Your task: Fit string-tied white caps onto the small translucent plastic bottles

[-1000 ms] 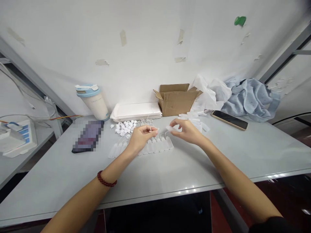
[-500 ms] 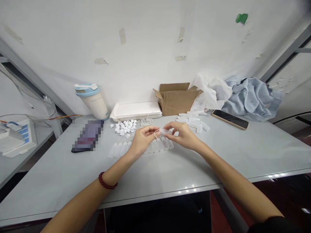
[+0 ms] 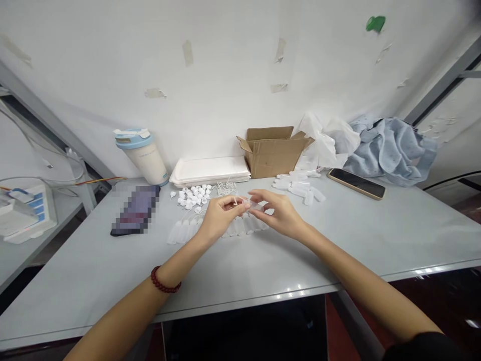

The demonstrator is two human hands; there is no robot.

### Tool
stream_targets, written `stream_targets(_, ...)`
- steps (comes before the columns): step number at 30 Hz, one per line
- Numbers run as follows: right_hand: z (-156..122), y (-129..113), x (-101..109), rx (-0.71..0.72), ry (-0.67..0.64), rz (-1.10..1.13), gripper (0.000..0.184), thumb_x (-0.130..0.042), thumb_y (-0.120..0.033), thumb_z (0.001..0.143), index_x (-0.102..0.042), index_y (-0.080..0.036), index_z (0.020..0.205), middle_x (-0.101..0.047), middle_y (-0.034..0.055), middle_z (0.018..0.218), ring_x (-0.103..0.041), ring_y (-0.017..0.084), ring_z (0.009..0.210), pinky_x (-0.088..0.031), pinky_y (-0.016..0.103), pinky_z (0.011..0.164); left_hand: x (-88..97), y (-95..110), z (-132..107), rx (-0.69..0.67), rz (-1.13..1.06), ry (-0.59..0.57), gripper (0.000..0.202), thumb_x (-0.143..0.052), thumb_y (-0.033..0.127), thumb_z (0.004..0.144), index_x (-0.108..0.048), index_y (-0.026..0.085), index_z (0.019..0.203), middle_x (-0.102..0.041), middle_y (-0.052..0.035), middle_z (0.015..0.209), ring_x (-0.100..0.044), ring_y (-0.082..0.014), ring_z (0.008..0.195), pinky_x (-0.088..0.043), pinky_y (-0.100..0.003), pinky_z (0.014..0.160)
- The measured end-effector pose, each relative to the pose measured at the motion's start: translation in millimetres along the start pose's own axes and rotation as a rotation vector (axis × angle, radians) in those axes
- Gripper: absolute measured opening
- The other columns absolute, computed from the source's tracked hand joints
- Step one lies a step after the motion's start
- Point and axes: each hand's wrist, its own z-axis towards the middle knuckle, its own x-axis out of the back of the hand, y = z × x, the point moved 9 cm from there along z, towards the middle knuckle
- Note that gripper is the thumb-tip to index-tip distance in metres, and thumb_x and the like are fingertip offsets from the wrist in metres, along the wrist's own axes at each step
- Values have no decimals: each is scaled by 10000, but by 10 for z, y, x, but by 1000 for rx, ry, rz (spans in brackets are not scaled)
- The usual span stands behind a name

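My left hand pinches one end of a small translucent plastic tube, with a white cord looping up by the fingertips. My right hand has its thumb and fingers curved around the tube's other end; the exact contact is hard to make out. Below the hands lie a row of similar tubes with cords, partly hidden by my left hand. Behind them are a heap of small white caps and a bunch of white cords. Loose translucent tubes are piled beyond my right hand.
Along the wall stand a tilted cup with a blue lid, a stack of white sheets, an open cardboard box, a white plastic bag and blue cloth. Phones lie right and left on the grey table.
The fingers of both hands have shifted slightly around the held tube, and the cord loop now stands nearer my left fingers. The right fingers look a little more spread.
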Motion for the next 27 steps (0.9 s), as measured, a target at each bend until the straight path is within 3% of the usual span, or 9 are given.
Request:
stream_targets(2,-15,0,-11,-4,8,7,388,-569,-269,869,-536,-225,1252,-685,72,992,-648,166,848,-568,274,634,-5,-3,1,13,-19,-14,234,-756,375,678,-692,150,684,-616,7,628,-544,-115,599,-485,-261,640)
stream_targets(5,-7,-2,-39,-28,-26,34,309,-545,-279,882,-608,-207,1176,-691,81,988,-648,169,843,-564,280,648,0,-13,0,22,-11,-22,232,-755,358,677,-705,141,742,-612,5,629,-538,-116,601,-484,-262,639)
stream_targets(9,26,128,-23,-222,-22,179,295,-569,-332,860,-655,-178,1097,-698,91,1003,-653,192,874,-563,305,670,-28,7,-5,-50,42,-51,244,-727,332,707,-712,144,862,-649,-23,752,-592,-149,695,-505,-280,674)
stream_targets(13,14,284,-75,-446,-33,560,328,-620,-368,821,-653,-177,1085,-710,84,997,-675,195,868,-567,323,695,10,117,-46,-234,213,44,248,-660,310,780,-686,156,974,-659,-69,909,-626,-187,841,-530,-293,709)
stream_targets(16,-11,367,-80,-559,-15,729,303,-663,-356,786,-667,-184,1036,-720,79,980,-677,206,905,-559,342,750,15,331,-149,-484,454,151,242,-622,288,825,-642,186,1043,-639,-88,1023,-603,-210,938,-532,-321,738)
stream_targets(18,-20,390,-89,-596,-17,813,284,-677,-338,775,-675,-175,1007,-724,86,967,-676,218,929,-545,362,802,-44,467,-232,-658,617,178,294,-625,285,835,-600,197,1115,-618,-103,1124,-563,-240,1041,-513,-386,837)
stream_targets(22,-20,376,-128,-612,-47,914,278,-672,-307,781,-675,-160,1017,-726,96,948,-676,223,950,-510,377,870,-234,541,-270,-836,825,75,423,-625,285,846,-517,174,1239,-556,-131,1278,-462,-292,1191,-402,-493,1008)
stream_targets(27,6,329,-119,-567,-88,885,254,-626,-285,801,-664,-164,1020,-719,78,935,-677,194,893,-500,361,856,-338,521,-219,-897,872,20,404,-599,277,862,-523,148,1237,-585,-139,1234,-456,-301,1189,-412,-491,994)
